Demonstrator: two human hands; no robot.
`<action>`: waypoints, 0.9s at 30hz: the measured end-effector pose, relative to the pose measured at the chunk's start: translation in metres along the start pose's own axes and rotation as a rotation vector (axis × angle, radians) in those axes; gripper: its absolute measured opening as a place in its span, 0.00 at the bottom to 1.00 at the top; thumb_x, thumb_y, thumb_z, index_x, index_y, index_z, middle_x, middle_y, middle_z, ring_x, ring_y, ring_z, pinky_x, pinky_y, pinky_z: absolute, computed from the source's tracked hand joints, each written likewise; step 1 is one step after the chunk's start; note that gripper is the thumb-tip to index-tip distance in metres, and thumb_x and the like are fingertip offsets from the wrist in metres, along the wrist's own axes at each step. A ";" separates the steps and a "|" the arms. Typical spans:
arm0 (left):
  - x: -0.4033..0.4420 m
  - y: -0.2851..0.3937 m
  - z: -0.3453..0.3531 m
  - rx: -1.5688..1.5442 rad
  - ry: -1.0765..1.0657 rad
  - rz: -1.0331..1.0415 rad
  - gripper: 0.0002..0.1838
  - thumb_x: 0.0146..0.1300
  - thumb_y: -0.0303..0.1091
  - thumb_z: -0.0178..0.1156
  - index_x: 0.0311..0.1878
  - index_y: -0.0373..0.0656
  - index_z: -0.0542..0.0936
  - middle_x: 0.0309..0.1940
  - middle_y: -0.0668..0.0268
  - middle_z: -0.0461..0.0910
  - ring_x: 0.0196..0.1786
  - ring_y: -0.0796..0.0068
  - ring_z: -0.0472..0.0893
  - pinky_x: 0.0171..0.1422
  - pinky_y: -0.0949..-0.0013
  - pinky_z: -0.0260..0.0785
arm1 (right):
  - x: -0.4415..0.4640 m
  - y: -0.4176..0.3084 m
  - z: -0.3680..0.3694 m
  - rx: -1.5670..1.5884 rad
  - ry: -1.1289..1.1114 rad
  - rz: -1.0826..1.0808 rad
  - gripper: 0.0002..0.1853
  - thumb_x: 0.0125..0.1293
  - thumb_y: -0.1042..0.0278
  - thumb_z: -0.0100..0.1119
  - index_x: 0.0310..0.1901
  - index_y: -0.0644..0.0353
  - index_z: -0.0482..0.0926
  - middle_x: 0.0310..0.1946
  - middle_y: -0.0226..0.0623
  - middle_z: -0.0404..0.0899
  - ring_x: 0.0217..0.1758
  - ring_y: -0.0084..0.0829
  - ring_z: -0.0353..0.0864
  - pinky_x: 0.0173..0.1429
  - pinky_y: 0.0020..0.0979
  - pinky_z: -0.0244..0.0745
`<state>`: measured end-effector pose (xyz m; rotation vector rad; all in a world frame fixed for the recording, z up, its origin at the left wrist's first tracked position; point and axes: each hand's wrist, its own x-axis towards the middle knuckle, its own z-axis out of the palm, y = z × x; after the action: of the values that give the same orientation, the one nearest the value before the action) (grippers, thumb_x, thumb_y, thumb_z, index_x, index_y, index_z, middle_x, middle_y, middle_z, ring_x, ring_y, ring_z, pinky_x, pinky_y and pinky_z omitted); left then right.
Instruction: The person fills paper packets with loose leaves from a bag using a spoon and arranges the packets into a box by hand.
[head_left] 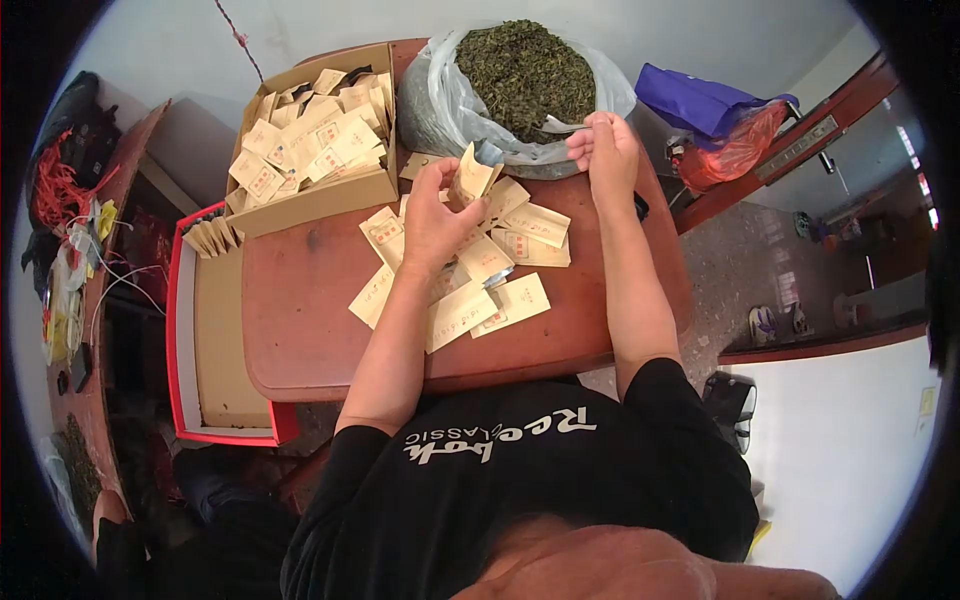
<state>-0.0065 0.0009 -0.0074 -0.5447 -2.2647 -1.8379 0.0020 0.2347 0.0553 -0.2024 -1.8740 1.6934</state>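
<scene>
My left hand [437,222] is closed around a tan paper packet [474,176], whose top gapes and shows a silvery lining. Pinched in my right hand [606,152] is a small metal scoop [562,126], its end over the near rim of a clear plastic bag [425,110]. Dark green dried leaves, which look like tea [525,75], fill that bag. Beneath and around my left hand, several loose tan packets [520,303] with red print lie overlapping on the reddish-brown table [310,330].
A cardboard box [320,207] heaped with packets stands at the table's back left. Beside it is a red-edged box [182,350] with a row of packets at its far end. A purple bag [700,100] hangs at the right. Another person's dark-clothed leg [225,490] shows lower left.
</scene>
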 end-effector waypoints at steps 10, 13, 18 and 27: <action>-0.001 0.007 0.000 -0.024 0.004 -0.004 0.28 0.48 0.31 0.73 0.55 0.40 0.77 0.50 0.61 0.78 0.53 0.64 0.78 0.61 0.63 0.71 | -0.023 -0.037 -0.002 0.113 -0.231 0.059 0.13 0.79 0.59 0.45 0.43 0.60 0.74 0.24 0.33 0.80 0.21 0.18 0.75 0.24 0.18 0.65; -0.001 0.003 0.001 -0.009 0.005 0.007 0.28 0.48 0.31 0.74 0.55 0.40 0.77 0.49 0.61 0.78 0.53 0.63 0.78 0.61 0.63 0.71 | -0.032 -0.047 0.005 0.001 -0.284 0.052 0.14 0.79 0.58 0.45 0.43 0.59 0.74 0.24 0.32 0.80 0.22 0.17 0.75 0.24 0.17 0.64; -0.001 0.005 0.000 0.121 -0.006 0.026 0.29 0.49 0.30 0.75 0.56 0.39 0.77 0.50 0.62 0.80 0.53 0.68 0.80 0.55 0.67 0.77 | -0.043 -0.061 0.015 -0.393 -0.392 -0.334 0.10 0.76 0.65 0.48 0.42 0.63 0.74 0.23 0.38 0.81 0.24 0.33 0.81 0.30 0.34 0.74; -0.001 0.007 -0.001 0.034 -0.014 0.016 0.30 0.48 0.33 0.75 0.56 0.39 0.77 0.50 0.59 0.77 0.53 0.62 0.77 0.62 0.63 0.70 | -0.055 -0.079 0.018 -0.859 -0.425 -0.796 0.07 0.73 0.68 0.48 0.40 0.59 0.74 0.25 0.44 0.80 0.32 0.51 0.83 0.37 0.47 0.76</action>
<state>-0.0026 0.0008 -0.0011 -0.5700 -2.2895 -1.7908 0.0585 0.1786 0.1118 0.5489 -2.4241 0.3642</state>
